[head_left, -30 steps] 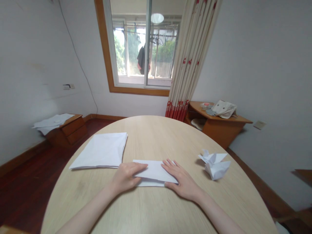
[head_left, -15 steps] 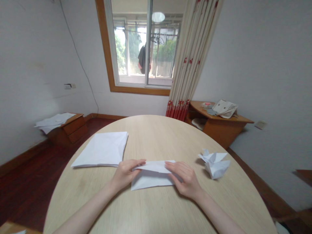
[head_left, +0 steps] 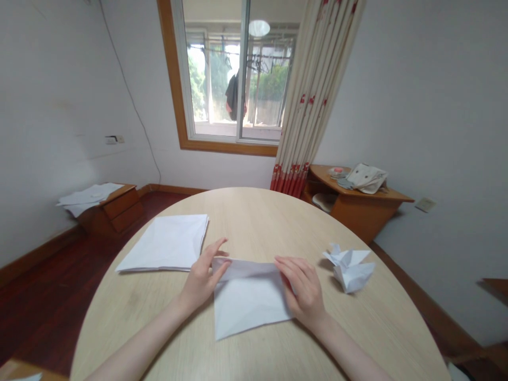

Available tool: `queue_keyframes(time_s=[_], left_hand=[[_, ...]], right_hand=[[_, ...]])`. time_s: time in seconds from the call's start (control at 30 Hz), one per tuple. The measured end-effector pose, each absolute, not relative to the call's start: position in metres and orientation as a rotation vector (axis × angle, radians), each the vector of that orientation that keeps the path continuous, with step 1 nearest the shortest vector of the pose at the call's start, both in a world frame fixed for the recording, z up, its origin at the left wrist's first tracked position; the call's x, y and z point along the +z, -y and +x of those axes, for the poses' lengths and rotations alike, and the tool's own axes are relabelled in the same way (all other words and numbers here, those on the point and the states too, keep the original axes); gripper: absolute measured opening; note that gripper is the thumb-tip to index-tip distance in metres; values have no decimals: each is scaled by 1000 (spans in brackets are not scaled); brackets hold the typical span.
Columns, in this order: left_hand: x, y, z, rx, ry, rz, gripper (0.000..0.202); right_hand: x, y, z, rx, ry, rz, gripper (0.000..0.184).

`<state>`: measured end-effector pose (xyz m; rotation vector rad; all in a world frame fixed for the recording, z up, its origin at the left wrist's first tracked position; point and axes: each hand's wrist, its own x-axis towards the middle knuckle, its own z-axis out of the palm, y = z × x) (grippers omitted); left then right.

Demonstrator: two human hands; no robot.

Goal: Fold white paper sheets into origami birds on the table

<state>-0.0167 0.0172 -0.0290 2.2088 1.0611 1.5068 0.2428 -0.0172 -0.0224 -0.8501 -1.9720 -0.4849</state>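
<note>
A white sheet of paper [head_left: 250, 299] lies in front of me on the round table, its far edge raised a little and shaded. My left hand [head_left: 204, 278] has its thumb on the far left corner, with the index finger lifted and other fingers behind the edge. At the far right corner, my right hand [head_left: 302, 286] grips the paper, its fingers bent over the edge and its thumb low along the side. To the left is a stack of white paper [head_left: 164, 243]. Folded paper pieces [head_left: 351, 269] stand to the right, beyond my right hand.
The round wooden table [head_left: 246, 211] has a curved edge on both sides. A low cabinet [head_left: 121, 209] with papers on it stands at the left wall. At the right, a corner desk [head_left: 357, 203] carries a cloth bag [head_left: 368, 177]. A curtain [head_left: 307, 106] hangs beside the window.
The far strip of the paper, folded down toward me before, is now opened up, so more of the sheet shows. My left index finger has lifted; the right fingers have moved to the far corner.
</note>
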Motion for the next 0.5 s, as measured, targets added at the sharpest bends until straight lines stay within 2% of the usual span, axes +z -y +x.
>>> queue_keyframes(time_s=[0.27,0.5], left_hand=[[-29,-20,-17,1490,-1144,2544,55],[-41,-26,-18,1216,-1258,2741,47]], right_hand=[[-34,17,234,-574,2028,-1149,61],[-39,15,233,-586,2178,-1189,60]])
